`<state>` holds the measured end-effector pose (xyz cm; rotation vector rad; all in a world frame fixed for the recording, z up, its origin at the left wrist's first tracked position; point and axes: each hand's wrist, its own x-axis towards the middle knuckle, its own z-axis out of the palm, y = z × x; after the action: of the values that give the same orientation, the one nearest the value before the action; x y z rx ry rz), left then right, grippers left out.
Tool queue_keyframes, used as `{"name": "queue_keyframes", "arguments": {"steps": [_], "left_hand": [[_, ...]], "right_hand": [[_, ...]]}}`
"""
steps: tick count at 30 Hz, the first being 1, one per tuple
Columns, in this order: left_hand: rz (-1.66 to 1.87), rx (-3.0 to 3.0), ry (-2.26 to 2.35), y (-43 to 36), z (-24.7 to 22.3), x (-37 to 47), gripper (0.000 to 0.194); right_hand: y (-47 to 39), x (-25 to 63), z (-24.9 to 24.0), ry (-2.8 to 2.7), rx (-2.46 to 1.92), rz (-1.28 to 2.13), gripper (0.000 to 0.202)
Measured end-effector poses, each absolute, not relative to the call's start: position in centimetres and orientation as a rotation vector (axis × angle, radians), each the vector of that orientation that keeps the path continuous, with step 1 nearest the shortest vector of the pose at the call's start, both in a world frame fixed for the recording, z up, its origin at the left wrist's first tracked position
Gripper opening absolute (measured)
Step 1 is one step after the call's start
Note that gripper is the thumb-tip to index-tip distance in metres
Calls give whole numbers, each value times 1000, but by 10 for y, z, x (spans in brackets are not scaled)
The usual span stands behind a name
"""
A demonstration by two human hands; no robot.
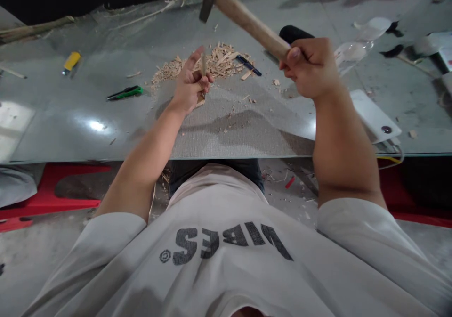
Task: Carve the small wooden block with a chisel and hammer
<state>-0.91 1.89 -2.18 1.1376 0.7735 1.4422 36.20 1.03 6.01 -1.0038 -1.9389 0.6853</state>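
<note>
My right hand (314, 67) is closed round the wooden handle of a hammer (250, 22), raised above the table with its dark head at the upper left. My left hand (192, 84) grips a slim upright chisel (204, 65) with a pale handle; one finger stretches away from it. The chisel's lower end is mostly hidden by the fingers. Under this hand shows the edge of a small wood piece (200, 102), largely covered. Behind it spreads a heap of wood chips (222, 62).
On the table (141, 133) lie a green cutter knife (125, 93), a yellow-handled tool (72, 62) and a dark blue pen (249, 65). At the right are a white power bank (374, 114) with a cable and a clear plastic bottle (353, 53). A black cylindrical object (294, 33) sits behind my right hand.
</note>
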Motion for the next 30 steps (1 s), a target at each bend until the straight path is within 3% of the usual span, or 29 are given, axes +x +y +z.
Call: {"name": "queue_keyframes", "arguments": {"steps": [6, 13, 23, 30], "left_hand": [[1401, 1163, 829, 21, -19, -9, 62], [1380, 1001, 837, 15, -18, -5, 86], [1390, 835, 879, 11, -4, 0, 84], [1446, 974, 879, 16, -12, -1, 54]], "right_hand": [[14, 363, 58, -1966, -1044, 683, 95], [18, 370, 57, -2006, -1092, 672, 80], [23, 367, 49, -1983, -1024, 624, 89], [22, 365, 50, -1969, -1034, 635, 98]]}}
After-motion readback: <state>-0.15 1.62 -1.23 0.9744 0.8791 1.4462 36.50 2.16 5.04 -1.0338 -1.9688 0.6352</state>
